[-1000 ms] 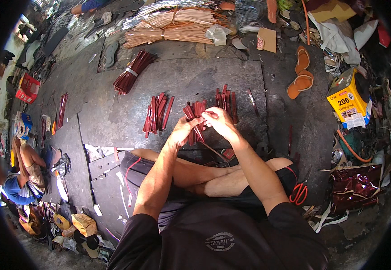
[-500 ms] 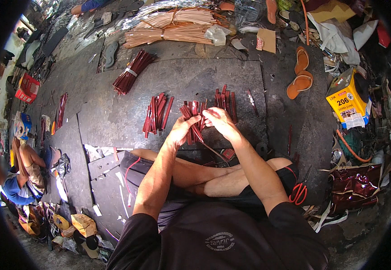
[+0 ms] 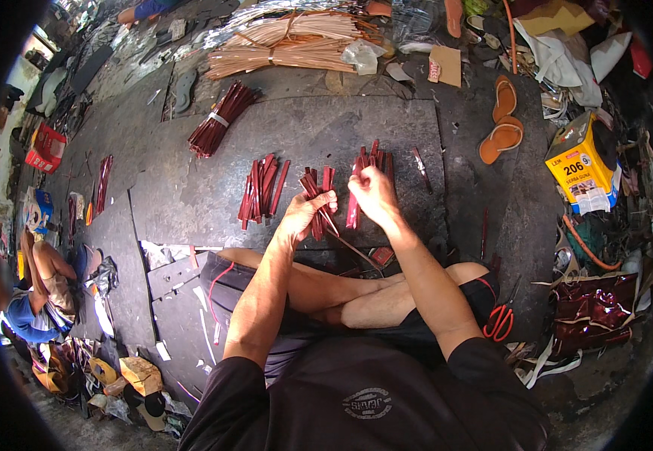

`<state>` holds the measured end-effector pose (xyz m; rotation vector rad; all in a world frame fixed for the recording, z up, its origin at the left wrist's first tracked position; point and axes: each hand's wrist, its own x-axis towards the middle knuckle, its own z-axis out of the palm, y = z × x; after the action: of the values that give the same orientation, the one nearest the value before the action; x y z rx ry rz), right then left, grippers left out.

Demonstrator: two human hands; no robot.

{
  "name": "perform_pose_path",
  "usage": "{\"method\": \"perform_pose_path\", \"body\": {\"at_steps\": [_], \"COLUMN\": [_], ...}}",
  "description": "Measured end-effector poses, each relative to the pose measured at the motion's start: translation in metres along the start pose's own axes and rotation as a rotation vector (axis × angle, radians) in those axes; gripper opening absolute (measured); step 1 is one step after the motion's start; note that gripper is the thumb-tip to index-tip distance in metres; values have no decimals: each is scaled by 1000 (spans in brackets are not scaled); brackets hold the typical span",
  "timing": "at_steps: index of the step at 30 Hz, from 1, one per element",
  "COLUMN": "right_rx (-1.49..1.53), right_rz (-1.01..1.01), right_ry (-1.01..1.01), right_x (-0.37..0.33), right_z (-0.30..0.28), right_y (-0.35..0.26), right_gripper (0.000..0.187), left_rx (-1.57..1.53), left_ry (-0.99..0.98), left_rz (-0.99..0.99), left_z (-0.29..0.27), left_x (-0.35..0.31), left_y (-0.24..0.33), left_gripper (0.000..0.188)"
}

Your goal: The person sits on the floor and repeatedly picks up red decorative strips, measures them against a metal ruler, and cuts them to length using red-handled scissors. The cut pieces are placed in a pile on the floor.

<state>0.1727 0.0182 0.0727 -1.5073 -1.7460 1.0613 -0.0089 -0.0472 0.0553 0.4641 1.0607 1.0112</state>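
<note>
My left hand (image 3: 302, 216) is closed around a small bunch of dark red strips (image 3: 310, 185), which poke out above and below the fingers. To its right, my right hand (image 3: 375, 195) pinches a dark red strip (image 3: 352, 213) that shows below the fingertips. This hand partly covers a loose pile of similar strips (image 3: 376, 152) on the dark board. Another loose pile of strips (image 3: 262, 191) lies left of my left hand. Farther off is a thick bundle of dark red strips (image 3: 221, 119), bound with a pale band. A thin brown strip (image 3: 356, 252) slants below my left hand.
Red-handled scissors (image 3: 498, 322) lie by my right knee. Brown sandals (image 3: 502, 139) and a yellow box (image 3: 583, 167) stand to the right. Tan strip bundles (image 3: 281, 59) lie at the back. At far left sits another person (image 3: 35, 297) near a red box (image 3: 45, 147).
My right hand has moved right, away from my left hand, and now carries a strip to the right-hand pile. The left hand stays in place with its bunch.
</note>
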Motion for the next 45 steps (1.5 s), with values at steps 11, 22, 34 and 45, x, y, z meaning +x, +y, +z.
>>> {"method": "perform_pose_path", "body": {"at_steps": [11, 22, 34, 45], "right_rx": [395, 372, 6, 501], "right_rz": [106, 65, -26, 130], "right_ry": [-336, -273, 219, -310], "right_x": [0, -4, 27, -8], "right_z": [-20, 12, -21, 9], "right_y": [-12, 18, 47, 6], "right_gripper": [23, 25, 30, 23], "left_rx": [-23, -27, -74, -80], "left_ry": [-53, 67, 20, -112], "left_rz": [-18, -31, 5, -5], "left_z": [16, 12, 2, 7], "left_x": [-9, -5, 6, -1], "left_y": [8, 2, -7, -2], "left_gripper": [33, 33, 29, 39]}}
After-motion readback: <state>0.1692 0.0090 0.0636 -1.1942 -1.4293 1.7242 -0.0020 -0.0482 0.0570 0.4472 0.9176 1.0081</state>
